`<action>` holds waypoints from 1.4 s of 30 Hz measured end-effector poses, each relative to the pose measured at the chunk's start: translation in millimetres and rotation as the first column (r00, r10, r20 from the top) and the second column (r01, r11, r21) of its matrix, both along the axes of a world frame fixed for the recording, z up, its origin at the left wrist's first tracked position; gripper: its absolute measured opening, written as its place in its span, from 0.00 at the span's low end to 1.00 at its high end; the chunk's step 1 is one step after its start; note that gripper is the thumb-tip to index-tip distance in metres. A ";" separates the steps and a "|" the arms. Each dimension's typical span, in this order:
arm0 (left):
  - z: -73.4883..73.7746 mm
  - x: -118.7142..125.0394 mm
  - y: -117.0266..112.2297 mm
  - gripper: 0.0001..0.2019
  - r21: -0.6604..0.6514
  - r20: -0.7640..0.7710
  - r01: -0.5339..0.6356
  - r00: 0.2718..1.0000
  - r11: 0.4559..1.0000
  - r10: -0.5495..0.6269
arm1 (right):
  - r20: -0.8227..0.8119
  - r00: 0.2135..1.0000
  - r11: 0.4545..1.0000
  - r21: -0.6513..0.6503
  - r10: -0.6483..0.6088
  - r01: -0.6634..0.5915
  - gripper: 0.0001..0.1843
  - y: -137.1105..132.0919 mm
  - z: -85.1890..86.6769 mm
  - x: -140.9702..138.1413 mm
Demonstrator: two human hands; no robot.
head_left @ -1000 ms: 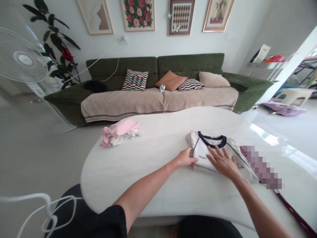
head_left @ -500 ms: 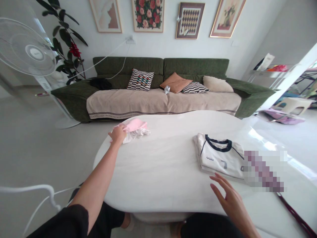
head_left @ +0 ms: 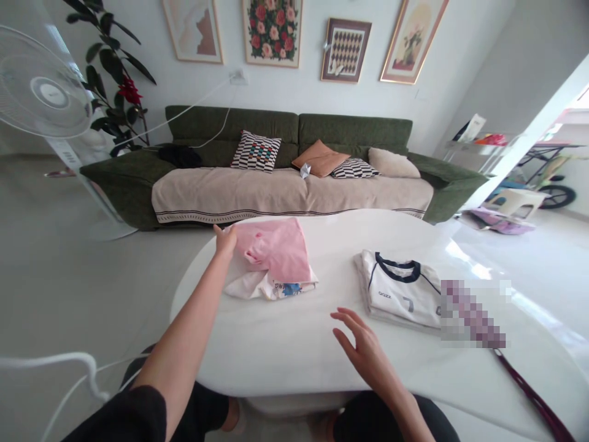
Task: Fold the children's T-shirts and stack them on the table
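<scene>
Two hands are in my view from the head camera, both over the pale tabletop. At the far left side I see the left hand at the upper left edge of a pink garment, touching it; I cannot tell whether the fingers pinch the cloth or only rest against it. The pink garment lies rumpled at its left and flatter at its right, on top of a white garment whose lower part shows along the near side, with dark lettering and a blue print.

I see the right hand nearer to me, fingers spread and slightly curved, thumb apart, holding nothing. It is between the pink garment and a neatly folded white shirt with a navy collar, which lies on a stack to the right. Just beside that shirt, a pixelated patch hides something reddish, and a dark strap runs from it toward the near right corner. Beyond the tabletop stands a green sofa.
</scene>
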State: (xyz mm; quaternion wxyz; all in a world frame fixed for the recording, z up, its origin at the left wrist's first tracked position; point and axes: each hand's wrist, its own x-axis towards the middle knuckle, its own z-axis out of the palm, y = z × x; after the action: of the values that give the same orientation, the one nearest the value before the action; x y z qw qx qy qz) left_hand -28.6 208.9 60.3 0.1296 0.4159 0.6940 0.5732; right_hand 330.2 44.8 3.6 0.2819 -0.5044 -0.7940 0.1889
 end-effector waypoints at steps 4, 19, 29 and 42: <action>-46.5 31.5 -29.2 0.33 -0.166 -0.271 0.216 0.928 0.962 -0.255 | 0.064 0.994 0.996 -0.038 0.083 -0.080 0.19 7.6 -18.9 -25.2; -82.1 77.6 -21.2 0.34 -0.550 -0.463 0.159 0.759 0.820 -0.457 | 0.087 0.990 0.992 -0.069 0.107 -0.102 0.16 25.1 -28.9 -65.2; -107.8 139.4 -214.7 0.19 -0.325 -0.362 0.640 0.595 0.696 -0.717 | -0.254 0.963 0.993 -0.097 -0.084 0.061 0.21 -7.4 -53.2 -65.2; -111.9 108.5 -254.7 0.16 -0.275 -0.374 0.588 0.664 0.761 -0.648 | -0.149 0.967 0.979 -0.040 -0.205 0.201 0.17 -48.5 -40.3 -52.7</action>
State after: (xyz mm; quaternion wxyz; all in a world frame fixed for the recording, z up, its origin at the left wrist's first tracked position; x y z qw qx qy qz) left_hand 79.9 -45.7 -51.5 0.1801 0.7374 0.5575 0.3363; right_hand 277.5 -3.7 -36.7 0.3532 -0.5706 -0.7120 0.2066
